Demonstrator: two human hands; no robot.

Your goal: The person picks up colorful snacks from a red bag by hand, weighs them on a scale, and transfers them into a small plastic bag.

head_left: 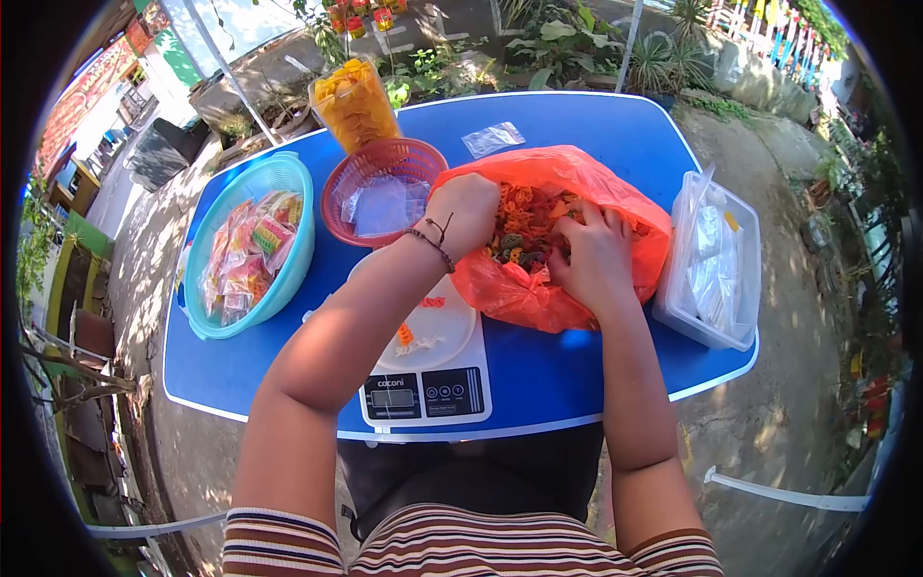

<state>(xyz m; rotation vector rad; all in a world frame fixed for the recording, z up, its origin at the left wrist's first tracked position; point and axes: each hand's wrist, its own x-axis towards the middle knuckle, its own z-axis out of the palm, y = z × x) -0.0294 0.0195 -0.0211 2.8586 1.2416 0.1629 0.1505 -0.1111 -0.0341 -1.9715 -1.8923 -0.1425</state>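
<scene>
**Q:** What lies on your surface, left to right?

**A:** A blue table (596,135) stands outdoors in the sun, with paved ground around it and plants beyond its far edge. At the left is a teal basin (306,240) holding packets (245,260). Next comes a red basket (385,144) of clear bags, with a tub (356,101) of yellow crisps behind it. At the near edge, in the centre, a scale (423,389) carries a few pieces on its plate.

**Q:** And your hands?

**A:** Both are in the mouth of the orange bag (524,298), which lies right of centre and overlaps the scale's plate. Your left hand (466,216) is curled closed at the bag's left rim, and what it grips is hidden. Your right hand (591,255) has its bent fingers sunk among the coloured crackers (524,226). Whether they clasp any cannot be told.

**Q:** Far right?

**A:** A clear box (707,332) of plastic bags sits just beside the orange bag, at the table's right edge.
</scene>
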